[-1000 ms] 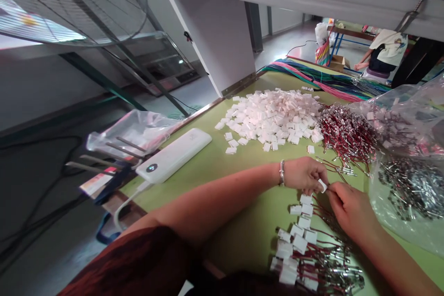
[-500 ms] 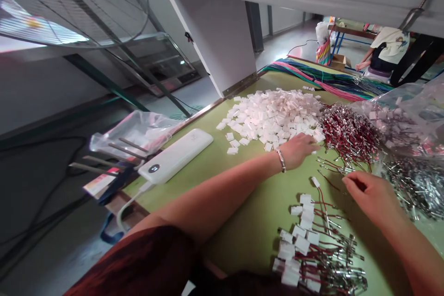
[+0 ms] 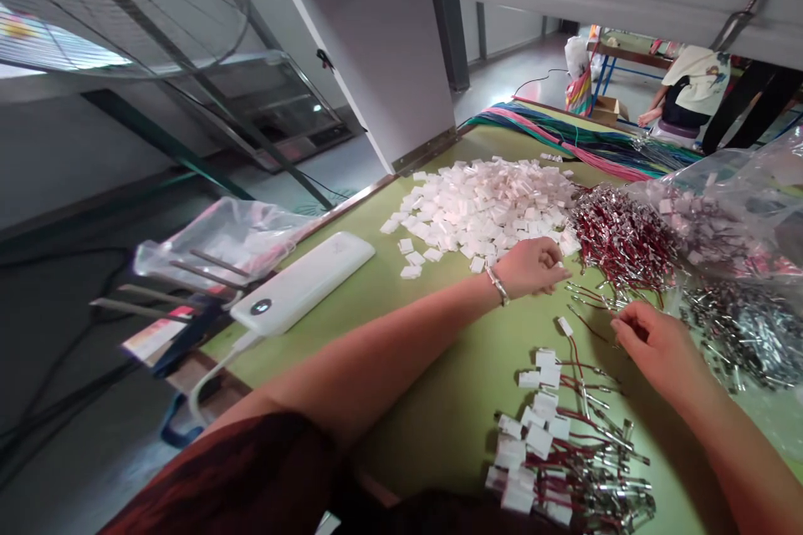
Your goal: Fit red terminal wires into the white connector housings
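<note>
My left hand (image 3: 532, 266), with a bracelet at the wrist, is at the front edge of a heap of white plastic connector housings (image 3: 483, 205). Its fingers are curled closed, and a bit of a small white housing shows at the fingertips. To the right, my right hand (image 3: 649, 338) is closed in a pinch; what it holds is hidden. Thin red wires with metal terminals (image 3: 586, 322) lie just left of its fingertips. Nearer me, a pile of red wires joined to white housings (image 3: 539, 439) lies on the green tabletop (image 3: 439, 401). One separate wired housing (image 3: 565, 326) lies above that pile.
A heap of red wires with terminals (image 3: 624, 238) lies beyond my hands, beside clear bags of parts (image 3: 740, 334). Bundled coloured wires (image 3: 583, 142) run along the back. A white power bank (image 3: 307, 280) with a cable lies left. A seated person (image 3: 693, 88) is far behind.
My left hand has lifted slightly from the edge of the white heap, and its fingers have curled closed. My right hand stays pinched in about the same place. The view has shifted a little.
</note>
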The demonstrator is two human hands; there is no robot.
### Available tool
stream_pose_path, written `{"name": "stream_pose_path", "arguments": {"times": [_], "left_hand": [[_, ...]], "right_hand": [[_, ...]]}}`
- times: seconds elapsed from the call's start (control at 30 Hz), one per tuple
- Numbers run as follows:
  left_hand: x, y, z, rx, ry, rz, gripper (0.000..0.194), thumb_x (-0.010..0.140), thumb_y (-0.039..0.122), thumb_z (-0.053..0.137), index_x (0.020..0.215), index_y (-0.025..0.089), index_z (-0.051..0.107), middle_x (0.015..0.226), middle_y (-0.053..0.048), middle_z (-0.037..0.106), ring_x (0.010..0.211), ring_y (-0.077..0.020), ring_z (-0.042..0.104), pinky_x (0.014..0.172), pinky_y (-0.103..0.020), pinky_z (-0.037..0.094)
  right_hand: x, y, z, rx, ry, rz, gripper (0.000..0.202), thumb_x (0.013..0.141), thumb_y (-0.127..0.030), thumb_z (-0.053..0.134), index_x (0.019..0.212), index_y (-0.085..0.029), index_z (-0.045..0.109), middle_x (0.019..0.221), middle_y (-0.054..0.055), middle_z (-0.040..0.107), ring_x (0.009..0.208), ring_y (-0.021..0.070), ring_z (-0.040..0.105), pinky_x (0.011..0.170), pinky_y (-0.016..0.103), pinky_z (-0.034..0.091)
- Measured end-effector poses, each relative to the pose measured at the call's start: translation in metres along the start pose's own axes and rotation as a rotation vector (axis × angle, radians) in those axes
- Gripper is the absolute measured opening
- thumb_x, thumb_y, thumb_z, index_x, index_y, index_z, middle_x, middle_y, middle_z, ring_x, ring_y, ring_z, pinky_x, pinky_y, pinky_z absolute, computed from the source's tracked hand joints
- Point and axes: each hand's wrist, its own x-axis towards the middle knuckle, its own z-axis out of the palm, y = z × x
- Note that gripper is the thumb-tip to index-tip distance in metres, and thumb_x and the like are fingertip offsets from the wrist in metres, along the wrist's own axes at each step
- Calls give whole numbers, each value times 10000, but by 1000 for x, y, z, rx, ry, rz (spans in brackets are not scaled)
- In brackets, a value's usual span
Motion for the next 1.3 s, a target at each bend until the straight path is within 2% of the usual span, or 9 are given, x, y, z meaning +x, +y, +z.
{"name": "stream_pose_path", "arguments": {"times": [0.1,0.23,0.43,0.6,0.77,0.9,1.03,1.2,1.3], "left_hand": [[-8,9,9,-519,-136,-147,319,828,284,637,1098,128,572,720,-32,655,515,-77,575,474,-192,424],[-13,11,22,-718,-157,-275,226,789,307,683,845,88,678,611,-8,638,346,4,326,331,-150,193],[-14,13,32,-765,-85,-382,227,753,240,725,637,82,611,485,15,581,348,-16,420,334,-145,262],[-16,17,32,-830,-121,-382,159,819,119,640,665,83,627,427,37,534,329,-26,452,337,-139,308],[-17,14,31,-847,-145,-364,135,819,199,662,777,72,685,531,-11,622,408,-41,545,415,-144,418],[-17,11,28,-777,-220,-297,62,802,122,664,848,92,693,580,-21,669,510,-62,628,507,-146,477],[-18,10,27,-609,-343,-220,110,760,76,680,868,99,682,575,-5,671,511,-83,641,520,-180,498],[-20,6,35,-587,-365,-146,80,756,80,678,816,101,628,590,5,663,484,-84,630,497,-189,485],[-22,4,41,-574,-352,-133,71,774,93,660,819,106,607,568,17,640,475,-78,615,498,-192,479]], "right_hand": [[-5,-11,1,187,-23,-5,194,813,-377,487,747,-212,563,602,-9,573,542,141,511,528,258,387],[-14,-21,7,271,43,-44,194,804,-377,528,731,-208,587,594,-19,536,536,126,476,508,241,372],[-18,-27,15,300,-4,-94,242,815,-373,516,653,-204,580,539,-40,476,506,108,421,475,223,341],[-15,-25,15,286,31,-104,248,821,-382,508,663,-205,578,536,-43,481,500,108,433,471,223,340],[-14,-16,15,133,55,-170,227,850,-346,494,707,-209,606,546,-37,540,496,111,468,494,235,360],[-12,-8,14,7,73,-234,228,880,-315,460,783,-221,644,642,-8,627,557,132,536,541,256,396],[-12,-7,10,-98,75,-362,237,891,-283,432,887,-234,663,814,27,690,691,161,603,618,282,425],[-10,-14,12,-140,94,-343,218,884,-275,437,749,-202,592,583,-10,596,509,129,513,500,246,338],[-10,-14,17,-126,108,-340,200,873,-266,443,719,-198,551,549,-23,559,476,116,473,485,242,302]]}}
